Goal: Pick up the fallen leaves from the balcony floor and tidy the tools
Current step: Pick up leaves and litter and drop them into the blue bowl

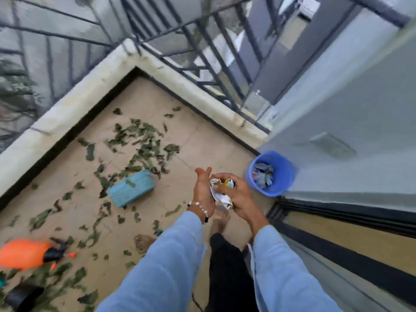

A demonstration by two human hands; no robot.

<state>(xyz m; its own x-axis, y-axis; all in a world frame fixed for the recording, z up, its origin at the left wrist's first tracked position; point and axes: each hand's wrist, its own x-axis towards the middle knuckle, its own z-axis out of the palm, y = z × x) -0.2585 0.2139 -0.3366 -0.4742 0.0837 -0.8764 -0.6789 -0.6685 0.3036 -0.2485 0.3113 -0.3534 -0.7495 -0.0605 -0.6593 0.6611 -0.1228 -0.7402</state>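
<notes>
Stood on the balcony floor (202, 140) by its right edge. Gripped a crumpled wrapper (219, 194) in the right hand (236, 197), fingers curled round it; left hand (202, 190) pressed flat against it, fingers straight. Fallen leaves (144, 143) scattered from the far corner to the near left edge. Blue bucket (281, 167) against the right wall; teal dustpan (131, 188) mid-floor; orange sprayer (22, 252) at the left edge.

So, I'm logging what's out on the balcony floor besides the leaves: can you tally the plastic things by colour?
Blue: 2, the bucket by the wall and the flat basket among the leaves.
Orange: 1, the sprayer bottle at the left edge.
Total: 3.
</notes>
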